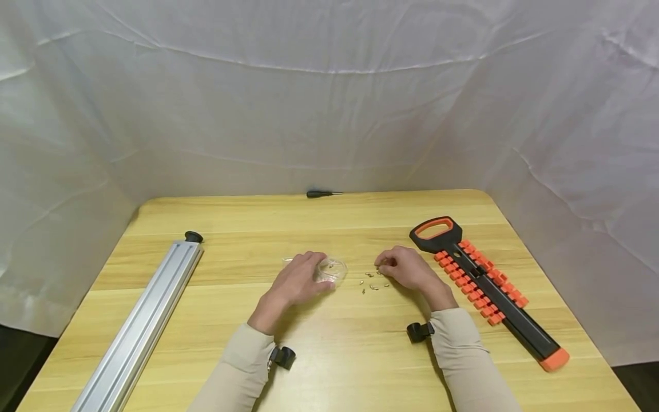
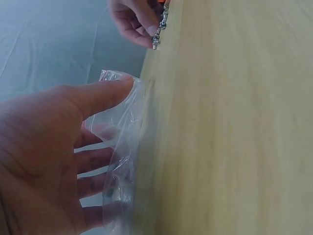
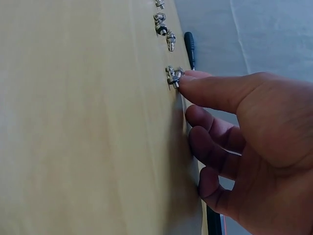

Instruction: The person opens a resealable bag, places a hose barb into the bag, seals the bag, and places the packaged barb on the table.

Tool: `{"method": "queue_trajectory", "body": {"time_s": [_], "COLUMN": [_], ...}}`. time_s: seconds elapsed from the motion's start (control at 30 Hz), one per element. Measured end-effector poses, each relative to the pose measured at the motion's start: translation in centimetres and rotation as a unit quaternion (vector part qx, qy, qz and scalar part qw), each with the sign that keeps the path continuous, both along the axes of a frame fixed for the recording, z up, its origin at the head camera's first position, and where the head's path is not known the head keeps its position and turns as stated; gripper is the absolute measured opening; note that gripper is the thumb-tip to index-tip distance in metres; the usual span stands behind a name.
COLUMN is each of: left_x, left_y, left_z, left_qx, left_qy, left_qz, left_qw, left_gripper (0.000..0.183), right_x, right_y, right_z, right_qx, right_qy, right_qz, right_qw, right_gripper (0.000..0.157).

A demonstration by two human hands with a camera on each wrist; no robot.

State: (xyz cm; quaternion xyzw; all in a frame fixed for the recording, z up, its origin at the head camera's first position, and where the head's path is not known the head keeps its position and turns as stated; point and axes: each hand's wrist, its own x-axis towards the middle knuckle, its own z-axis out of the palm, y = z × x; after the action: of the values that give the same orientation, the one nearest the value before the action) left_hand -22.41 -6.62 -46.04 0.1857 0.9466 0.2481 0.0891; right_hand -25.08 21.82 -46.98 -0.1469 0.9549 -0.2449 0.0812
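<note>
A clear plastic bag [image 1: 332, 271] is on the table under my left hand [image 1: 301, 278]. In the left wrist view, the thumb lies on the near side of the bag [image 2: 124, 161] and the fingers show through behind it. Several small metal fittings [image 1: 373, 287], shaped like grease nipples, are scattered right of the bag. My right hand [image 1: 407, 268] is at the far edge of this group. Its thumb and forefinger pinch at a fitting [image 3: 174, 78], close to the tabletop; the forefinger is mostly hidden behind the thumb. More fittings [image 3: 161, 27] lie beyond it in the right wrist view.
On the right lies a black and orange socket rail [image 1: 484, 286] with a loop handle. A long silver aluminium bar [image 1: 144, 326] with a black knob lies along the left. Near the back edge is a black-handled screwdriver [image 1: 320, 194]. White cloth [image 1: 319, 114] hangs around the table.
</note>
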Motion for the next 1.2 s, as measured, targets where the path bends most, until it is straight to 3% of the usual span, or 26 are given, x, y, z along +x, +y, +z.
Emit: {"method": "queue_trajectory", "body": {"time_s": [0.53, 1.0, 1.2], "left_x": [0.2, 0.3, 0.4], "left_y": [0.1, 0.1, 0.2], "left_z": [0.3, 0.1, -0.1], "left_qx": [-0.018, -0.014, -0.012], "left_qy": [0.005, 0.011, 0.018], "left_qz": [0.017, 0.020, 0.017], "left_qw": [0.9997, 0.9997, 0.9996], "left_gripper": [0.070, 0.067, 0.066], "right_x": [0.2, 0.8, 1.1], "right_y": [-0.2, -3.6, -5.3], "right_z": [0.2, 1.0, 1.2], "right_qx": [0.013, -0.073, -0.080], "right_qy": [0.005, 0.042, 0.054], "right_qz": [0.011, 0.026, 0.046], "right_qw": [1.000, 0.996, 0.994], "right_gripper": [0.005, 0.009, 0.010]}}
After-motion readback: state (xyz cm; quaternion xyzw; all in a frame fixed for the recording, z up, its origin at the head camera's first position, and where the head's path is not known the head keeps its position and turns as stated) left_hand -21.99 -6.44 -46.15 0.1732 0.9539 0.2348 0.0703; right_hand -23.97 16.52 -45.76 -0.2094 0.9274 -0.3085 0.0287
